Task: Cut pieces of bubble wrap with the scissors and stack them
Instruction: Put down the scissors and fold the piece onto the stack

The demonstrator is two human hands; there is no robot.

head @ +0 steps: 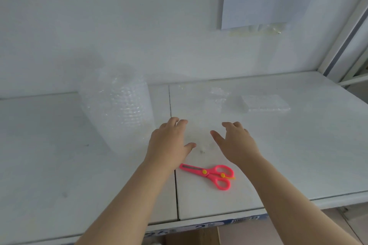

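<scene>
— Both bare, left hand point(169, 141) and right hand point(235, 141): fingers spread, holding nothing, above the white worktop point(298, 155). Wrap?
— Clear bubble-wrap roll point(119, 109) stands left, flat stack of cut pieces point(264, 103) far right. Probably light, limp, slippery: pinch an edge. Pink plastic scissors point(209, 174) lie between the forearms.

A clear bubble wrap roll point(117, 109) stands upright at the left, pink scissors point(209, 174) with 2 yellow studs lie closed in front, blades pointing left, and 1 flat stack point(266, 103) of cut pieces lies at the far right.
</scene>
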